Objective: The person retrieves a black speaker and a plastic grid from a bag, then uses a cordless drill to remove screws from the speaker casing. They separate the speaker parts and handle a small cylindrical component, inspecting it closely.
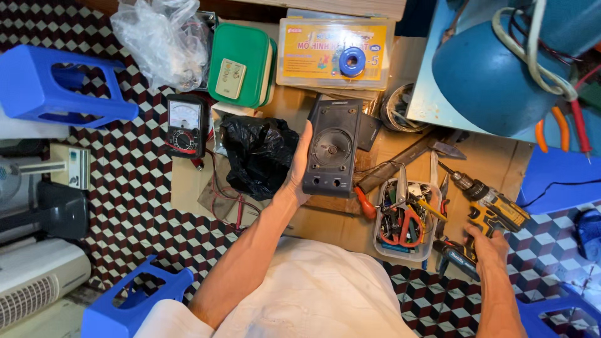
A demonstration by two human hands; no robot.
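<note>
Head view, looking straight down at our lap and a cluttered work spot on a checkered floor. Our left hand (299, 168) is curled around the left edge of a dark grey speaker (332, 147), holding it upright on a sheet of cardboard (494, 159), front face toward us, its round cone visible in the middle. Our right hand (487, 245) is closed around the handle of a yellow-and-black drill (491, 203), which lies on the cardboard well to the right of the speaker, bit pointing up and left.

Between the two hands sits a clear tub (404, 222) packed with pliers, cutters and screwdrivers. A black bag (258, 153) lies just left of the speaker, and beyond it a meter (185, 125) with red leads. Further back are a green box (241, 64) and a flat kit box (336, 51).

We judge the step in hand to be steadying the speaker while taking up the drill. Bringing the bit to the speaker's front would call for lifting the drill across the tub and lining the tip up squarely with a fastener, while the left hand keeps the case from tipping.
</note>
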